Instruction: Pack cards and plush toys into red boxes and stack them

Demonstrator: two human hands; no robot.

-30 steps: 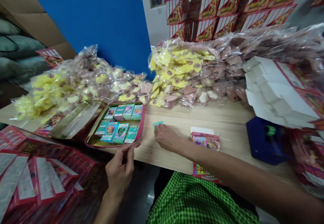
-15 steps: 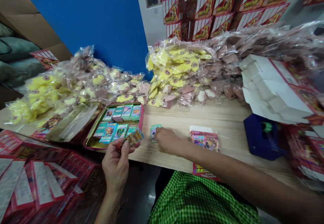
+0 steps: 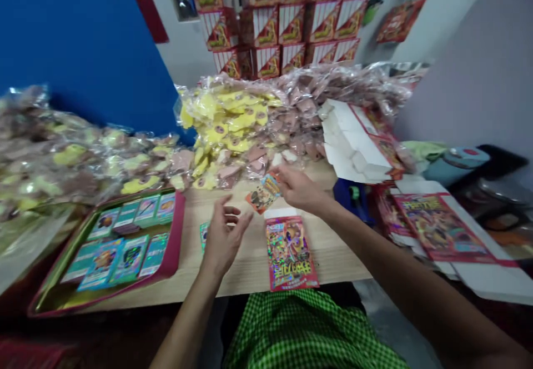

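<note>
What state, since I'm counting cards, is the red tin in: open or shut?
Open: the red tin shows its golden inside, and the cards within lie uncovered.

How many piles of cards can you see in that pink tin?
8 card piles show in the pink tin: four in the far row, four in the near row. Any underneath would be hidden.
</note>
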